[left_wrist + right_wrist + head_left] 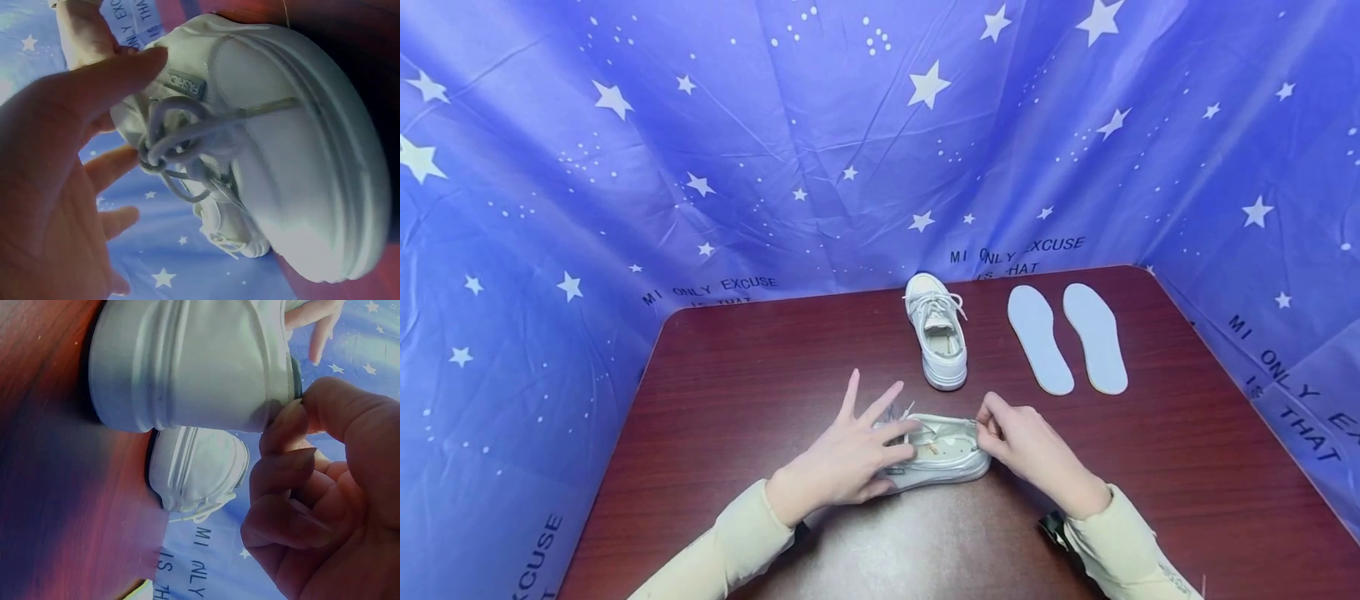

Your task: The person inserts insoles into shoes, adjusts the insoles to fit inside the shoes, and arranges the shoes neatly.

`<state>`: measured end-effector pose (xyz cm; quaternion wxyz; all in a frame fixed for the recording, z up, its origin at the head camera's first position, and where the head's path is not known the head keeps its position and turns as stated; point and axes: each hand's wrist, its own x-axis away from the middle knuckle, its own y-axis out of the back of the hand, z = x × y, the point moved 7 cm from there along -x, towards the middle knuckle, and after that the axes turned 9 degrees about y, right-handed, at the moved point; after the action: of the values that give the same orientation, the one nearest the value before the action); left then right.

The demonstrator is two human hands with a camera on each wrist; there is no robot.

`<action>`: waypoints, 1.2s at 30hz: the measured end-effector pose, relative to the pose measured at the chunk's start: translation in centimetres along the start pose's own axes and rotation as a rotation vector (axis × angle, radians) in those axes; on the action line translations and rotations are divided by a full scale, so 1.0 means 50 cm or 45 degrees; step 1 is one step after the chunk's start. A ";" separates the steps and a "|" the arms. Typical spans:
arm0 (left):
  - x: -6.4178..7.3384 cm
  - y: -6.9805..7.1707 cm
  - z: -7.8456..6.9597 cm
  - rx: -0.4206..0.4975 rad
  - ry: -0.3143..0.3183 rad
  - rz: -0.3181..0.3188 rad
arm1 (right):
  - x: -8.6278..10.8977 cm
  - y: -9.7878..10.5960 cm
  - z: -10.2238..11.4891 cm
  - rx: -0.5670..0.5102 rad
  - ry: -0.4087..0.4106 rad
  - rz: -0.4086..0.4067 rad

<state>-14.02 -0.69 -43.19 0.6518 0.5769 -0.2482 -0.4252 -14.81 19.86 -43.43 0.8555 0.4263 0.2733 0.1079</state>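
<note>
A white lace-up shoe (951, 473) lies sideways across the table, sole down, toe to the left and heel to the right. Over its lace area reaches my left hand (850, 457), fingers straight and spread, thumb against the shoe's side. The left wrist view shows the tied laces (187, 134) and the rounded toe cap (275, 162) close up. At the heel, my right hand (1028, 437) pinches the top edge of the collar between thumb and index finger. From the right wrist view, the smooth heel back (212, 362) faces the camera.
Behind stands a second white shoe (945, 371), heel toward me, laces tied. To its right lie two white insoles, a left one (1041, 337) and a right one (1096, 337). A blue star-patterned curtain (820, 150) surrounds the dark red table (737, 375).
</note>
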 end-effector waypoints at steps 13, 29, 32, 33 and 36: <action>0.027 -0.009 0.035 0.163 0.075 -0.111 | -0.006 0.013 -0.003 0.005 0.041 -0.050; 0.030 -0.040 0.042 0.481 0.047 -0.144 | -0.005 0.014 -0.033 0.037 -0.118 0.137; 0.034 -0.043 0.038 0.473 0.048 -0.179 | -0.006 0.014 -0.036 0.035 -0.114 0.152; 0.034 -0.044 0.037 0.468 0.047 -0.179 | -0.006 0.012 -0.039 0.029 -0.117 0.161; 0.036 -0.047 0.035 0.481 0.054 -0.171 | -0.005 0.013 -0.061 0.011 -0.141 0.186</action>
<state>-15.17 -3.07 -45.39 0.5071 0.7131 -0.2708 -0.4013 -16.67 22.20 -44.30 0.8573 0.4542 0.1941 0.1450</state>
